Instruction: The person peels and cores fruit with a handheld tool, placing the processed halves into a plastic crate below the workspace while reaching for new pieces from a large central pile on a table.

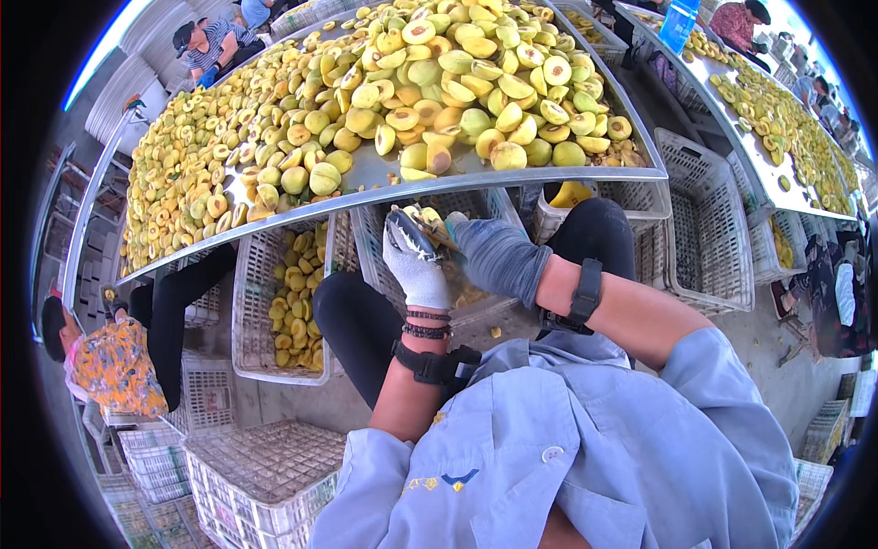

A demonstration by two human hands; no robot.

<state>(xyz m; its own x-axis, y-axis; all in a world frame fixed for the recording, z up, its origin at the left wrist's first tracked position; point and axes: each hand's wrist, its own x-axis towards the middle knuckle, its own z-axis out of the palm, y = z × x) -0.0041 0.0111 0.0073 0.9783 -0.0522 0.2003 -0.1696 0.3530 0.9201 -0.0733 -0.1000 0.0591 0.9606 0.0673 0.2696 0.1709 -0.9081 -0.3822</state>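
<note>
My left hand (416,264), in a white knit glove with a dark, torn palm coating, holds a cut yellow peach (431,215). My right hand (490,250), in a grey glove, grips a slim tool (444,239) against the fruit. The tool's type is hard to make out, since fingers and peach cover much of it. Both hands are over a plastic crate (374,248) between my knees, just before the metal table's raised rim (480,180). Halved yellow peaches (453,68), several with pits, are heaped on that table.
A crate (247,343) of peach halves (298,309) stands left of my knee. At right is another crate (744,288). Stacked crates (264,460) are behind on the left. Co-workers sit at the far side (216,48) and left (120,367). A second peach-covered table (789,189) stands right.
</note>
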